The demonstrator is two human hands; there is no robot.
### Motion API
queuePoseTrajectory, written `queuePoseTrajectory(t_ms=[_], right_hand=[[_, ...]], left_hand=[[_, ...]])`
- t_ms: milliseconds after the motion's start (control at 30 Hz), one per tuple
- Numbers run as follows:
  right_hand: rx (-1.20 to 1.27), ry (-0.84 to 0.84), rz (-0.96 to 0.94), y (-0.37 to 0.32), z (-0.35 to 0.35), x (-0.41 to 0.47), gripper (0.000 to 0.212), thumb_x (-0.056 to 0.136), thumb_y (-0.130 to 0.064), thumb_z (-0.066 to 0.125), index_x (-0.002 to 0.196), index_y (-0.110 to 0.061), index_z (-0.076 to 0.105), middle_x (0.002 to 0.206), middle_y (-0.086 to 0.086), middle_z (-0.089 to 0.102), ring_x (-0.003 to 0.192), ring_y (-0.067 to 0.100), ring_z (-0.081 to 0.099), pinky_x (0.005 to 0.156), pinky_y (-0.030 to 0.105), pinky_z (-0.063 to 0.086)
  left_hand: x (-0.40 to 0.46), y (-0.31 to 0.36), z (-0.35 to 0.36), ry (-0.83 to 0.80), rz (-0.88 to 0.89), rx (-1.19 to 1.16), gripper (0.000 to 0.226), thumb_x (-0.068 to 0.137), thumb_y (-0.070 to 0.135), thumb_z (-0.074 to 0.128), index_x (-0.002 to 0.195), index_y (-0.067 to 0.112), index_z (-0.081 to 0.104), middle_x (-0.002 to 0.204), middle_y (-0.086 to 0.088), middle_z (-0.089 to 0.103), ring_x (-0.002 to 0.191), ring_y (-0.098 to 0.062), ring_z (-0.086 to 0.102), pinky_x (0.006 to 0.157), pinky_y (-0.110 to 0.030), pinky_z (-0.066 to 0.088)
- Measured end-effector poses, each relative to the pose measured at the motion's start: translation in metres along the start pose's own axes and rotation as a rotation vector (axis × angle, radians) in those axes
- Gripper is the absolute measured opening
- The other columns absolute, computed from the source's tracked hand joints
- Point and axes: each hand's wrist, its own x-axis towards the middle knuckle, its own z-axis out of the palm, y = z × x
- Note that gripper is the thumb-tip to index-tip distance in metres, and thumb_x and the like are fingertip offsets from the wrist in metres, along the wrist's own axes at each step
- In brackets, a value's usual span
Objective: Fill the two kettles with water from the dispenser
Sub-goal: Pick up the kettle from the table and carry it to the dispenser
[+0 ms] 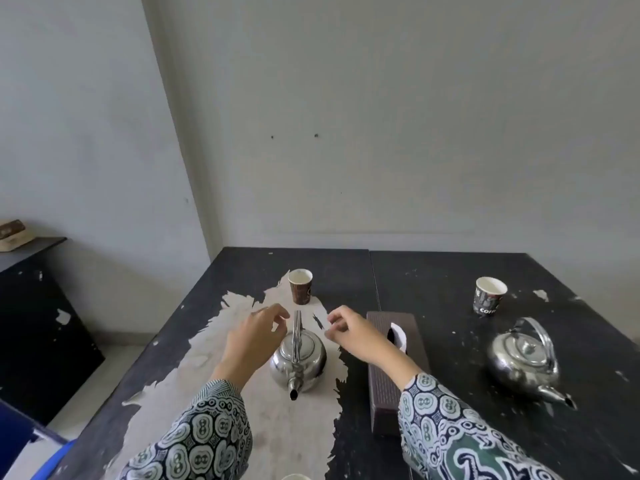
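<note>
A small steel kettle (298,362) stands on the worn patch of the black table (450,271), lid on, handle upright, spout toward me. My left hand (254,336) hovers just left of the handle, fingers loosely curled and holding nothing. My right hand (349,332) hovers just right of the handle, also loosely curled and holding nothing. Neither hand touches the kettle. A second steel kettle (524,362) sits at the right, handle tilted, spout toward the near right. No dispenser is in view.
A brown paper cup (300,286) stands behind the near kettle, and a dark printed cup (489,295) behind the right one. A dark brown tissue box (388,386) lies between the kettles. A black cabinet (31,327) stands at the left.
</note>
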Motion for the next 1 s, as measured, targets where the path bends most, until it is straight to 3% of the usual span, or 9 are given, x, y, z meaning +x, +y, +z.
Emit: queuePoseTrajectory(t_ms=[133,267,467,567,667,800,1000], right_hand=[[0.022,-0.035,0.034,0.014,0.032,0.025,0.031,0.091,-0.025,0.051,0.119,-0.015,0.047,0.109,0.001,0.055,0.093,0.012,0.052,0.069,0.021,0.038],[0.085,-0.041,0.047,0.022,0.058,0.045,0.030,0.090,-0.026,0.053,0.118,-0.016,0.048,0.120,0.005,0.057,0.096,0.013,0.053,0.071,0.021,0.042],[0.246,0.017,0.074,0.022,0.090,0.065,0.019,0.090,-0.020,0.055,0.104,-0.007,0.057,0.111,0.012,0.065,0.092,0.021,0.063,0.057,0.011,0.044],[0.276,0.015,0.108,0.017,0.088,0.070,0.011,0.093,-0.013,0.048,0.098,-0.010,0.058,0.107,0.012,0.067,0.092,0.020,0.060,0.068,0.023,0.047],[0.247,-0.039,0.113,0.014,0.075,0.068,0.015,0.094,-0.008,0.044,0.094,-0.014,0.058,0.103,0.010,0.066,0.089,0.017,0.059,0.067,0.026,0.046],[0.201,-0.097,0.096,0.008,0.061,0.050,0.018,0.093,-0.007,0.044,0.095,-0.014,0.060,0.101,0.010,0.067,0.098,0.022,0.061,0.089,0.040,0.047],[0.228,-0.273,0.009,-0.033,0.026,0.011,0.023,0.094,-0.009,0.046,0.078,-0.020,0.058,0.078,0.000,0.060,0.074,0.009,0.056,0.049,0.015,0.043]], left_hand=[[0.007,-0.028,0.032,-0.068,-0.076,0.000,0.018,0.091,0.028,0.047,0.106,0.028,0.058,0.105,0.008,0.065,0.090,-0.013,0.061,0.074,-0.035,0.055],[0.007,-0.043,0.057,-0.114,-0.085,-0.022,0.023,0.093,0.024,0.046,0.114,0.025,0.056,0.113,0.005,0.063,0.096,-0.014,0.060,0.075,-0.034,0.054],[0.011,-0.054,0.072,-0.156,-0.084,-0.003,0.034,0.093,0.022,0.046,0.127,0.024,0.045,0.128,0.002,0.055,0.110,-0.020,0.056,0.083,-0.041,0.052],[0.015,-0.053,0.070,-0.152,-0.087,0.046,0.047,0.093,0.022,0.048,0.137,0.019,0.030,0.139,-0.003,0.046,0.122,-0.026,0.049,0.096,-0.047,0.045],[0.021,-0.051,0.060,-0.137,-0.074,0.023,0.054,0.092,0.015,0.051,0.139,0.016,0.025,0.143,-0.005,0.042,0.124,-0.028,0.047,0.100,-0.046,0.043],[0.022,-0.048,0.040,-0.122,-0.002,0.007,0.057,0.091,0.012,0.051,0.141,0.018,0.025,0.146,-0.003,0.037,0.123,-0.024,0.047,0.099,-0.042,0.044],[-0.002,-0.038,-0.002,-0.090,0.085,0.076,0.050,0.091,0.025,0.054,0.137,0.026,0.035,0.144,0.004,0.039,0.120,-0.019,0.050,0.099,-0.040,0.045]])
